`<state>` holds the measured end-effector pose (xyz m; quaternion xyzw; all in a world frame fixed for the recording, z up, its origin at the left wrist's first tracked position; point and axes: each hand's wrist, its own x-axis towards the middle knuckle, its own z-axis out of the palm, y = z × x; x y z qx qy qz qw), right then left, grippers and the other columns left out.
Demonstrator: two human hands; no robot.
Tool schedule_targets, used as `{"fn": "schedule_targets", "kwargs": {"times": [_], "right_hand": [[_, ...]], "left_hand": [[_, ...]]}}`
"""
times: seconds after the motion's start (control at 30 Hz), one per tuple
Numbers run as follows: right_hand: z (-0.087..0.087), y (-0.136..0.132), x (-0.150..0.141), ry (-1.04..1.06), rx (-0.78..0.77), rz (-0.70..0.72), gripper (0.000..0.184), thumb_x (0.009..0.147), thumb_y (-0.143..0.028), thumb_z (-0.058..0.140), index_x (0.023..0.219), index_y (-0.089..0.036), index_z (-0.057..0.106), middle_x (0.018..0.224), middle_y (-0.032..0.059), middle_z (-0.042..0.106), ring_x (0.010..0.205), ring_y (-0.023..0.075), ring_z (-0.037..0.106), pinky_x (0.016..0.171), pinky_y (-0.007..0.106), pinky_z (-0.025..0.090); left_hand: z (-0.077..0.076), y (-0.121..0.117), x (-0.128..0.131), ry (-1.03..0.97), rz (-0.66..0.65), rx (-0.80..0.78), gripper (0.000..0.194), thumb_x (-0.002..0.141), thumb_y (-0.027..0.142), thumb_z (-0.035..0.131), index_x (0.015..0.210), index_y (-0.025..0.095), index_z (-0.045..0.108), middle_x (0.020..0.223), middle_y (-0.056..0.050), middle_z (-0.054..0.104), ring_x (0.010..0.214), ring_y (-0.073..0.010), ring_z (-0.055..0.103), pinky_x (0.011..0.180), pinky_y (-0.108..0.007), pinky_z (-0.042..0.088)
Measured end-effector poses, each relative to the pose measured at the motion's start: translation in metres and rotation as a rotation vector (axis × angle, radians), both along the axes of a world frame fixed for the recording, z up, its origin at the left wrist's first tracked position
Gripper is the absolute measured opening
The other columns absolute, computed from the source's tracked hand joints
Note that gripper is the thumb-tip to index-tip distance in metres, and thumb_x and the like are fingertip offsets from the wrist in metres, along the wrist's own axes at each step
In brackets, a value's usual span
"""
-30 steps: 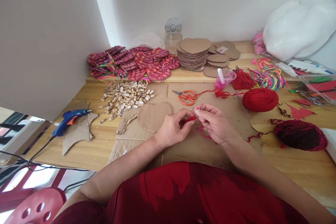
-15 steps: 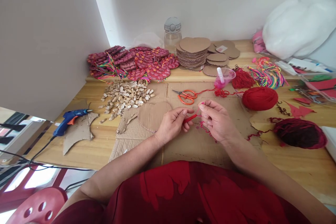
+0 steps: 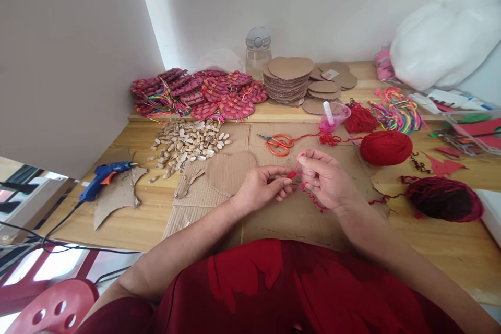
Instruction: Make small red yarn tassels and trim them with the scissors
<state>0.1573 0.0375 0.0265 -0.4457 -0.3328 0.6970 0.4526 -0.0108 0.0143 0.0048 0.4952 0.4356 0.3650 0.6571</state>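
Over the cardboard mat, my left hand is closed, pinching a small red bundle that looks like yarn. Close beside it, my right hand pinches a thin strand of pink-red yarn, which runs across to the bundle. A crinkled length of yarn hangs below my right hand. Just left of my left hand lies a cardboard heart. Orange-handled scissors rest beyond both hands. Dark red variegated yarn and a red yarn ball sit to the right.
Peanut shells lie in a pile at left, near a blue glue gun with a trailing cord. Behind stand decorated red pieces, stacked cardboard hearts, a bottle and a pink cup. Colourful strings lie back right.
My left hand has shifted slightly right, and its fingers cover more of the red bundle. My right hand keeps its pinch on the strand, almost in place.
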Motion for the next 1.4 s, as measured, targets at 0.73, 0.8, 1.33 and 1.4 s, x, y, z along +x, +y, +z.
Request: {"fn": "schedule_targets", "kwargs": {"times": [0.73, 0.8, 1.33, 1.4], "right_hand": [[0.000, -0.004, -0.003, -0.042, 0.134, -0.050, 0.026, 0.071, -0.033, 0.078, 0.075, -0.020, 0.056, 0.047, -0.0097, 0.042, 0.036, 0.0024, 0.024, 0.036, 0.017, 0.017], [0.001, -0.006, -0.005, -0.040, 0.149, 0.000, 0.024, 0.073, -0.033, 0.077, 0.076, -0.020, 0.057, 0.047, -0.0095, 0.041, 0.037, 0.0026, 0.025, 0.037, 0.018, 0.019], [-0.017, -0.001, 0.003, -0.773, 0.738, -0.057, 0.008, 0.094, -0.028, 0.049, 0.091, -0.022, 0.053, 0.073, 0.0007, 0.061, 0.062, 0.0142, 0.055, 0.061, 0.028, 0.041], [-0.017, -0.001, 0.004, -0.875, 0.788, -0.074, 0.007, 0.095, -0.026, 0.045, 0.096, -0.022, 0.050, 0.075, 0.0014, 0.064, 0.062, 0.0149, 0.057, 0.064, 0.029, 0.042]], "left_hand": [[-0.002, 0.001, -0.001, -0.110, 0.011, -0.174, 0.049, 0.076, 0.018, 0.077, 0.122, 0.010, 0.063, 0.078, -0.006, 0.074, 0.060, -0.0082, 0.066, 0.064, -0.022, 0.056], [-0.003, 0.004, -0.002, -0.070, 0.041, -0.227, 0.039, 0.077, 0.016, 0.076, 0.114, 0.008, 0.067, 0.074, -0.005, 0.073, 0.058, -0.0080, 0.065, 0.061, -0.021, 0.056], [0.001, 0.002, -0.005, -0.142, -0.230, -0.433, 0.030, 0.080, 0.034, 0.075, 0.097, 0.009, 0.070, 0.082, -0.012, 0.075, 0.067, -0.0161, 0.073, 0.036, -0.012, 0.034], [0.001, 0.001, -0.003, -0.147, -0.235, -0.439, 0.030, 0.080, 0.034, 0.074, 0.096, 0.009, 0.070, 0.082, -0.012, 0.075, 0.067, -0.0166, 0.073, 0.036, -0.011, 0.035]]}}
